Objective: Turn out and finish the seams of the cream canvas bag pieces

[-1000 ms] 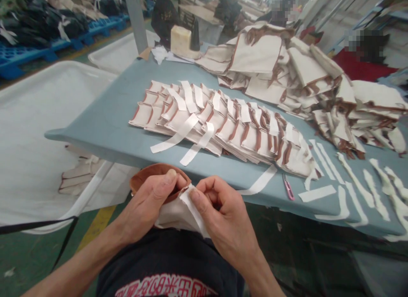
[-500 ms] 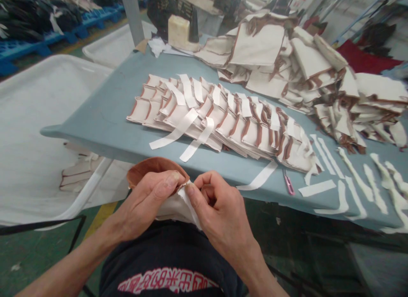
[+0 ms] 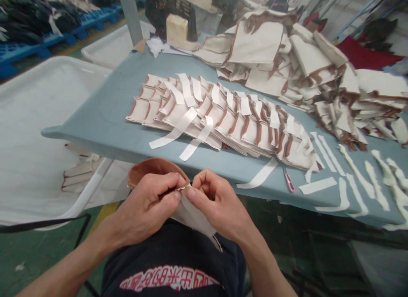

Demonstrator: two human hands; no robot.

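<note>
Between my hands, just in front of the table's near edge, is a piece with a brown, leather-like face and a pale backing. My left hand pinches its seam edge between thumb and fingers, and the brown face curves up behind the knuckles. My right hand grips the same edge at the corner, thumb on the near side. The two sets of fingertips almost meet. Below my right hand the pale backing hangs down over the dark apron. My palms hide part of the piece.
On the blue-grey table lie overlapping rows of pale, brown-edged pieces with white strips on them. A pink-handled tool is near the front edge. Behind rises a large heap. At left stands a white bin.
My left thumb has slid down along the seam, and my right fingers have shifted slightly. More of the pale backing now hangs below my right hand.
</note>
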